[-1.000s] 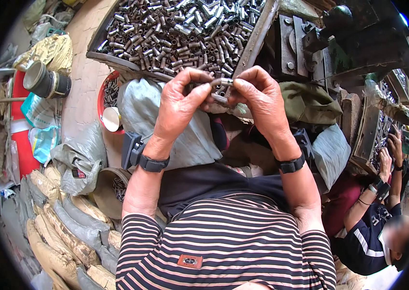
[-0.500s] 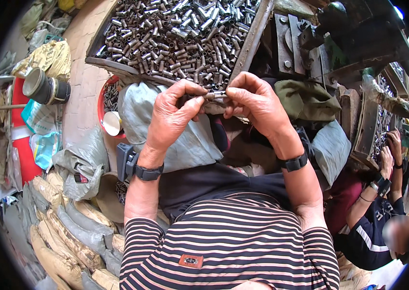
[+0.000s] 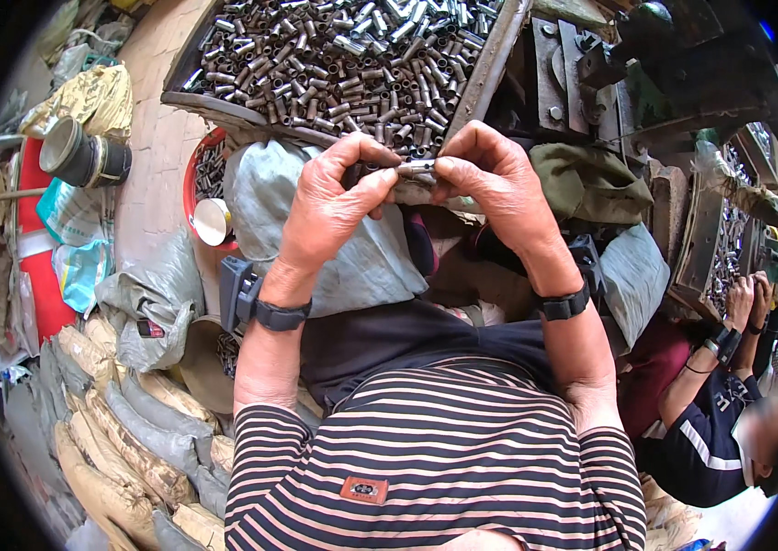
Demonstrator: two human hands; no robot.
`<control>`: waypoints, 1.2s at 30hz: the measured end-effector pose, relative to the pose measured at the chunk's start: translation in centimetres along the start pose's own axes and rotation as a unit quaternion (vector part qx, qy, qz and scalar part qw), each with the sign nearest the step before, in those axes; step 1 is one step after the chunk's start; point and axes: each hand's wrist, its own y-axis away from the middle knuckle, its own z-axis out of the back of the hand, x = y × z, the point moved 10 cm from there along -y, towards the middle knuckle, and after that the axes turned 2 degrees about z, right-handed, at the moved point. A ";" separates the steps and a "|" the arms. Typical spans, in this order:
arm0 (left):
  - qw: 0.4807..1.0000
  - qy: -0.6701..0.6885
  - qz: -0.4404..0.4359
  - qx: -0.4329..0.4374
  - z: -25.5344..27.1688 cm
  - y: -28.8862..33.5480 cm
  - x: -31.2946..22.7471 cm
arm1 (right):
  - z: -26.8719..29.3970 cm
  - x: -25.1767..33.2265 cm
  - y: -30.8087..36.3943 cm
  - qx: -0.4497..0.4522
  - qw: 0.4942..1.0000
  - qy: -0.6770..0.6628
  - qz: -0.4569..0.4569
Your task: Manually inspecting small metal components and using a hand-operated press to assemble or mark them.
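Between my two hands, over my lap, is a small shiny cylindrical metal sleeve [image 3: 418, 168]. My left hand [image 3: 336, 195] pinches its left end with thumb and forefinger. Its right end is in the pinch of my right hand [image 3: 501, 191]. Fingers partly cover both ends, so I cannot make out the whole piece. Just beyond my fingertips, a big tray [image 3: 479, 78] holds a heap of similar metal sleeves [image 3: 343, 78], some bright, others dull brown. Grey cloth [image 3: 315, 248] lies below my left hand.
A red bucket [image 3: 192, 188] with metal pieces and a white cup [image 3: 213, 222] stands left of the tray. Dark machinery [image 3: 582, 83] rises at the right, beside an olive cloth [image 3: 586, 184]. Filled sacks [image 3: 113, 450] line the lower left. A co-worker's hands [image 3: 745, 303] are at another tray.
My hands still hold the metal sleeve, now slightly higher in view, and more of its shiny side shows. The co-worker's hands have shifted closer together.
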 end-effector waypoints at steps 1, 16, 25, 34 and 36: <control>1.000 0.000 0.000 -0.001 0.2 0.0 0.0 | 0.2 0.2 0.0 0.001 1.000 0.000 0.000; 0.953 0.253 0.055 0.159 -1.3 1.3 0.5 | -3.5 -0.5 -0.1 0.133 0.987 -0.054 -0.075; 0.943 0.315 0.032 0.099 0.0 0.2 2.7 | -4.3 -1.6 -1.3 0.104 0.985 -0.100 -0.091; 0.909 0.408 0.023 -0.082 5.9 -2.4 1.7 | -1.9 2.8 -7.1 -0.046 0.901 0.408 0.141; 0.934 0.352 0.015 -0.067 6.7 -3.3 1.2 | -2.7 3.1 -8.2 -0.038 0.825 0.513 0.233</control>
